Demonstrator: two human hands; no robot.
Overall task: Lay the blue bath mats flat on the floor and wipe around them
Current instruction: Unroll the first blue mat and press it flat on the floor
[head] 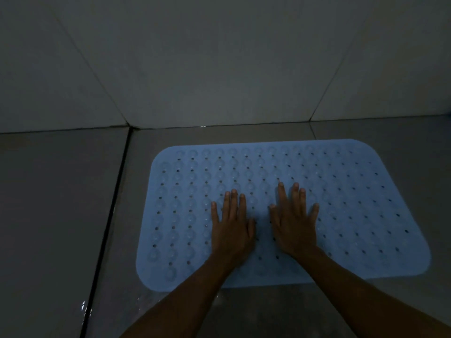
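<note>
- Pretty dim bathroom corner here, grey tiled floor (61, 215) running up to a pale tiled wall (219, 69), with a dark grout line (117, 198) cutting along well off to the left of the fingers.
- One blue bath mat (353, 203) is lying flat on the floor, close to the wall, full of little round holes and bumpy suction rings.
- Left hand (231, 230) is pressing palm-down on the mat's middle, fingers (234, 203) straight and slightly fanned, gripping nothing.
- Right hand (295, 228) is doing the same just beside it, fingers (296, 198) spread a bit wider, thumb nearly reaching toward the left hand's thumb, not touching.
- Mat is stretching out past the fingertips on every side.
- Wet shine is showing on the floor behind the wrists.
- Can't make out any brand or writing on the mat.
</note>
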